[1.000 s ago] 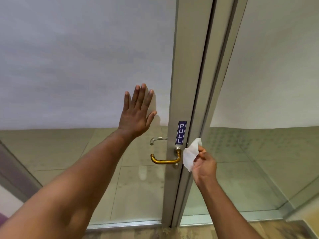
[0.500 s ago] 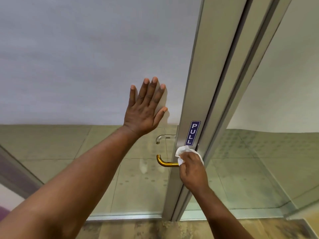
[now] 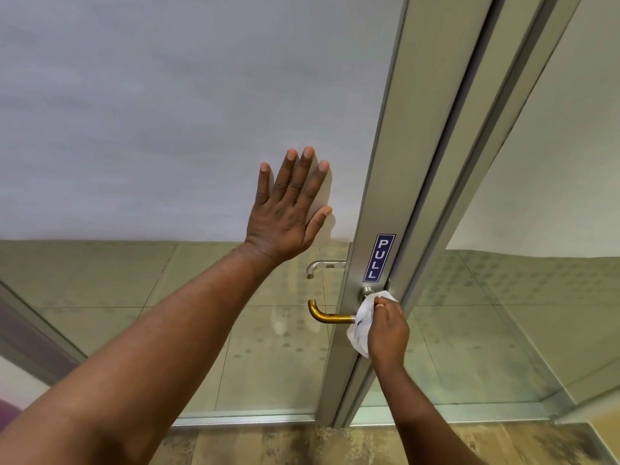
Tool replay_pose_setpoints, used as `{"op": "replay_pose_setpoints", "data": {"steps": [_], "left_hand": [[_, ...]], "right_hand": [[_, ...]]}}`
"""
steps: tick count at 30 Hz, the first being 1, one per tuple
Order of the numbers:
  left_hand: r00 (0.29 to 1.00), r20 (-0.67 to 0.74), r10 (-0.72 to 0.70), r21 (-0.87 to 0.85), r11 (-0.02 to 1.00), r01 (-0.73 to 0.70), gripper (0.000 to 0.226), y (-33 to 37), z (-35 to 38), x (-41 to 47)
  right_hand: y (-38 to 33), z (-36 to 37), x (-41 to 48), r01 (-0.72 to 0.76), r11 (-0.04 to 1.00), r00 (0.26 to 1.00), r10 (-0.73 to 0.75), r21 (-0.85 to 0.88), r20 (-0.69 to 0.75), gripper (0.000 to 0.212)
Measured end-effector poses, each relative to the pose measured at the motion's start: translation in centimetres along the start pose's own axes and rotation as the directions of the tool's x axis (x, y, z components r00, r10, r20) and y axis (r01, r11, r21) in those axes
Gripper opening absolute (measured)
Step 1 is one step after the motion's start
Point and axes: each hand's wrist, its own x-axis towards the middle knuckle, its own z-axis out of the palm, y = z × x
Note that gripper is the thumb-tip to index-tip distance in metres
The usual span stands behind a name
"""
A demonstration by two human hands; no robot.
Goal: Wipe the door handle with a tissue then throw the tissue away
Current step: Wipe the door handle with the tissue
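Two bare hands are at work on a glass door. The right hand point(image 3: 387, 330) is clenched around a crumpled white tissue point(image 3: 361, 325), soft and creased, pressing it against the inner end of the brass-coloured lever handle point(image 3: 327, 315) where that meets the round metal rose on the door's frame. Leftward from the grip the handle runs out as a smooth round bar and curves up into a hooked tip, bare of tissue. Just above the grip sits one narrow dark-blue sticker point(image 3: 379, 257) with white capitals reading "PULL" from top to bottom, stuck to the brushed aluminium stile point(image 3: 372, 182). Up and to the left of the grip, one second handle point(image 3: 323, 266), silver and of the same hooked shape, shows through the glass on the far side. Farther up and left, the left hand point(image 3: 288, 209) lies flat and open on the frosted band of the pane point(image 3: 167, 112), fingers spread, holding nothing. Below the grip, clear glass shows pale square floor tiles beyond.
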Motion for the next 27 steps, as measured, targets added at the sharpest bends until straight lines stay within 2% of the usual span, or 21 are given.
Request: {"op": "replay_pose_setpoints", "data": {"steps": [2, 4, 6, 8, 11, 14, 16, 27], "left_hand": [[1.000, 0.000, 0.004, 0.003, 1.000, -0.004, 0.076, 0.0, 0.0, 0.0], [1.000, 0.004, 0.001, 0.006, 1.000, -0.001, 0.075, 0.0, 0.0, 0.1], [1.000, 0.006, -0.003, 0.008, 1.000, 0.003, 0.076, 0.0, -0.1, 0.1], [1.000, 0.006, -0.004, 0.012, 1.000, 0.003, 0.076, 0.0, -0.1, 0.0], [1.000, 0.006, 0.000, 0.013, 1.000, 0.000, 0.076, 0.0, -0.1, 0.1], [1.000, 0.008, 0.003, 0.018, 1.000, -0.003, 0.076, 0.0, -0.2, 0.1], [1.000, 0.013, -0.003, 0.011, 1.000, 0.003, 0.075, 0.0, -0.2, 0.1], [1.000, 0.009, -0.006, 0.000, 1.000, 0.006, 0.076, 0.0, -0.2, 0.0]], "right_hand": [[-0.2, 0.3, 0.4, -0.211, 0.966, 0.977, 0.213, 0.151, 0.002, 0.020], [-0.4, 0.3, 0.6, -0.311, 0.911, 0.948, 0.318, 0.271, 0.021, 0.022], [-0.8, 0.2, 0.6, -0.446, 0.785, 0.883, 0.464, 0.431, 0.068, 0.016], [-1.0, 0.3, 0.6, -0.519, 0.652, 0.829, 0.541, 0.553, 0.141, 0.015], [-1.4, 0.6, 0.4, -0.559, 0.517, 0.801, 0.540, 0.648, 0.260, 0.016], [-1.4, 0.9, 0.4, -0.625, 0.304, 0.726, 0.565, 0.719, 0.392, 0.030], [-1.8, 0.8, 0.3, -0.631, 0.221, 0.713, 0.543, 0.744, 0.443, 0.035], [-2.6, 1.1, 0.2, -0.628, 0.097, 0.683, 0.545, 0.772, 0.487, 0.018]]}}
